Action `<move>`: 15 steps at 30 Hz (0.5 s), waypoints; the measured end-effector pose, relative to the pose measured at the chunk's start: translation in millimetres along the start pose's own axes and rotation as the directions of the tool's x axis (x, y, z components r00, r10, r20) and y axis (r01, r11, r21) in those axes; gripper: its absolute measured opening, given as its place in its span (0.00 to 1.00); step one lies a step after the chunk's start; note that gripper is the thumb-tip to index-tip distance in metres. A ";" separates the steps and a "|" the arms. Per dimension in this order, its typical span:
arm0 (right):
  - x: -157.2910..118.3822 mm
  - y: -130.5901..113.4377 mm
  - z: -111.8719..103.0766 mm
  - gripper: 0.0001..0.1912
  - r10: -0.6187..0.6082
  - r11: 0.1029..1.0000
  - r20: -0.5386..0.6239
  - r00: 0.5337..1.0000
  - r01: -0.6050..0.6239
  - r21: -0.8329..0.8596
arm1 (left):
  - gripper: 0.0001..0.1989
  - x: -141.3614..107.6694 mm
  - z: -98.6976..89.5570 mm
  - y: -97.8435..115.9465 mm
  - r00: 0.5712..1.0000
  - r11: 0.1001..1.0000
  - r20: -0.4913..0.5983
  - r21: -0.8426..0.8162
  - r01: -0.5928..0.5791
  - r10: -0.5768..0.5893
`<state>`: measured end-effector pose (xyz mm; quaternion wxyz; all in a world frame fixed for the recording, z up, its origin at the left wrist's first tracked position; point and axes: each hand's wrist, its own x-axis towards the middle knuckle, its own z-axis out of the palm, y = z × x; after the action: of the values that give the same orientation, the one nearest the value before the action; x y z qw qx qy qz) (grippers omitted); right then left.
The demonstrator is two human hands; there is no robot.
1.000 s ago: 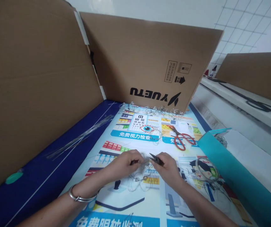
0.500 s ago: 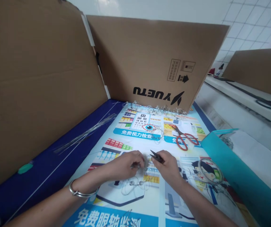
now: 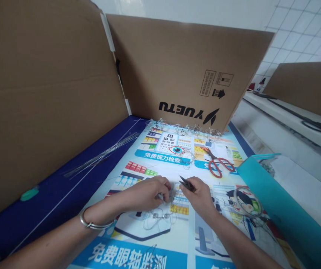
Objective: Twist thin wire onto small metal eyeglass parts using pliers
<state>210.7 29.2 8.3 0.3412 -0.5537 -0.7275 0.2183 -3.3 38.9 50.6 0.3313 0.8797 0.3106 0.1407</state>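
Observation:
My left hand (image 3: 151,192), with a silver bangle at the wrist, is closed in a pinch on a bit of thin clear-and-silver wirework (image 3: 175,194). A dark pair of pliers (image 3: 187,183) is gripped in my right hand (image 3: 201,198), its pointed jaws up and slightly parted. The jaws stand just right of the wirework, and I see no contact between them. Below my left hand lies a loose loop of fine wire (image 3: 160,216) with round clear beads. Fingers hide part of the held piece.
Red-handled scissors (image 3: 215,167) lie beyond my right hand. A wire coil (image 3: 249,201) and a teal box (image 3: 275,190) are on the right. Straight wires (image 3: 101,156) lie on the left. Wire pieces (image 3: 188,130) line the foot of the cardboard panel (image 3: 182,67).
The camera view has shifted slightly. My left fingers have moved a little on the wirework; the pliers stay in my right hand, almost in the same spot.

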 end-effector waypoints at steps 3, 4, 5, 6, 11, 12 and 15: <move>-0.4 -0.2 0.8 0.06 0.006 1.000 -0.003 1.000 -0.006 0.005 | 0.11 -0.2 0.4 0.5 1.000 0.999 0.013 0.039 0.008 -0.009; -0.6 -0.1 1.0 0.06 0.007 1.000 -0.005 1.000 -0.007 0.008 | 0.10 -0.3 1.0 0.5 1.000 0.999 0.012 0.048 0.013 -0.013; -0.8 0.2 1.2 0.06 0.008 1.000 -0.009 1.000 -0.008 0.012 | 0.09 -0.4 1.6 0.4 1.000 0.998 0.003 0.054 0.016 -0.017; -1.0 0.6 1.3 0.06 0.009 1.000 -0.013 1.000 -0.009 0.016 | 0.09 -0.4 2.3 0.3 1.000 0.998 -0.010 0.056 0.016 -0.016; -2.6 4.8 1.7 0.06 0.002 0.999 -0.030 1.000 -0.001 0.043 | 0.09 1.0 2.6 1.6 1.000 1.000 -0.021 0.022 -0.018 0.019; -3.1 5.3 1.7 0.06 -0.002 0.999 -0.033 0.999 0.003 0.047 | 0.09 1.4 2.0 2.4 1.000 1.000 -0.013 0.007 -0.021 0.021; -4.7 4.1 0.9 0.05 -0.027 0.998 -0.042 0.999 0.030 0.059 | 0.07 2.5 0.1 3.6 1.000 1.000 -0.005 -0.007 0.006 -0.006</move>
<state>213.5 26.0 3.6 0.3756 -0.5372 -0.7214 0.2235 0.2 38.3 53.0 0.3340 0.8773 0.3135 0.1432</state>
